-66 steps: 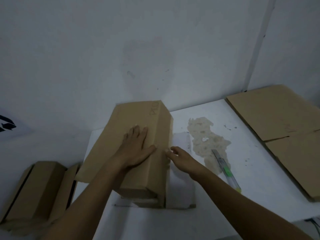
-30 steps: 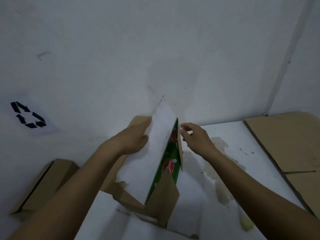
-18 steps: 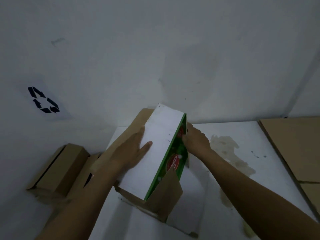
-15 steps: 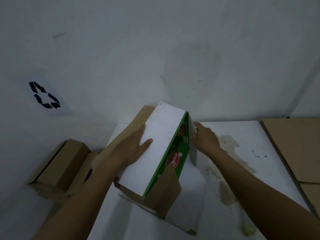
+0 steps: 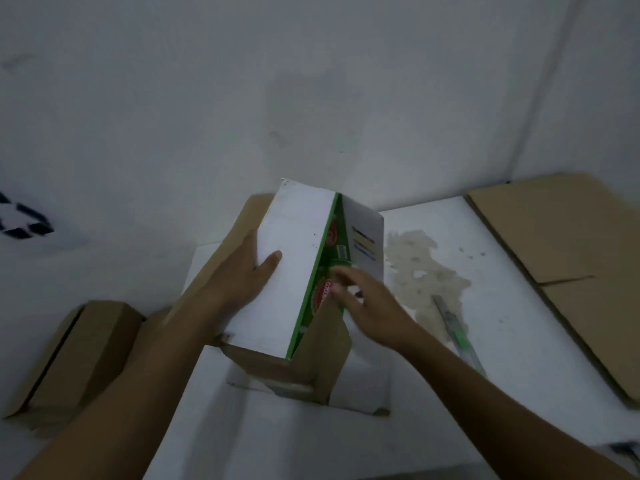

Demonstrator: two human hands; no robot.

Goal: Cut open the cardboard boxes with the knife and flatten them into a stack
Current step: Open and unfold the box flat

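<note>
On the white table (image 5: 502, 341), at its middle, stands one cut-open box (image 5: 294, 265), white outside with green print within. One knife (image 5: 457, 330) lies at its 4 o'clock and one pile of flat cardboard (image 5: 571, 237) at 3 o'clock. Two brown boxes (image 5: 83, 355) sit at 8 o'clock, off the table. The left hand (image 5: 239, 275) grips the box's white side, thumb flat on top. The right hand (image 5: 367, 303) reaches to the green face, its fingers blurred; I cannot tell their hold.

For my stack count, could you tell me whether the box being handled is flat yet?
Not flat: the box stands half-folded, its white and green panels meeting at an angle, the left hand gripping the white one.
</note>
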